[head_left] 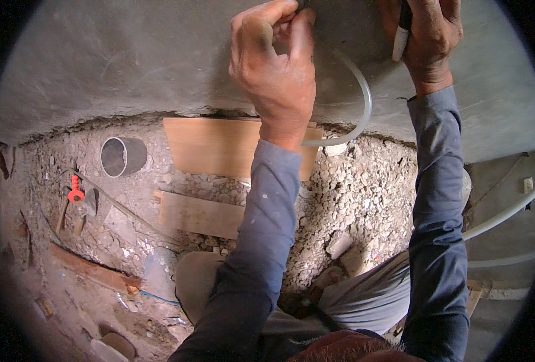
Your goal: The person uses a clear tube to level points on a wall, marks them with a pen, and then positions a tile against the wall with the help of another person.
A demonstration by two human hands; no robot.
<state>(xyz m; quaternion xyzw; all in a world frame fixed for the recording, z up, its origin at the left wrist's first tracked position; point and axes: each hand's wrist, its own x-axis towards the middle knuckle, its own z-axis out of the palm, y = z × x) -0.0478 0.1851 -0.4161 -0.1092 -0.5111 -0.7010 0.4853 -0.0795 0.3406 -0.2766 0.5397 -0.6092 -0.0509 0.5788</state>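
Note:
My left hand (273,75) is raised against the grey wall at the top of the head view. Its thumb and fingers are pinched together; a small dark bit shows between the tips, too little to name. To its right, my right hand (431,42) is closed around a black-and-white marker pen (402,39), its pale end pointing down. The fingertips of the right hand are cut off by the upper edge. Between the two hands a clear hose (366,96) curves down the wall and passes behind my left wrist.
Rubble (364,187) covers the ground below the grey wall (128,60). Two boards, a wide one (210,145) and a narrower one (204,216), lie on it. A grey pipe piece (136,155) and an orange-red-handled tool (75,194) lie left. More hose (503,216) runs at the right.

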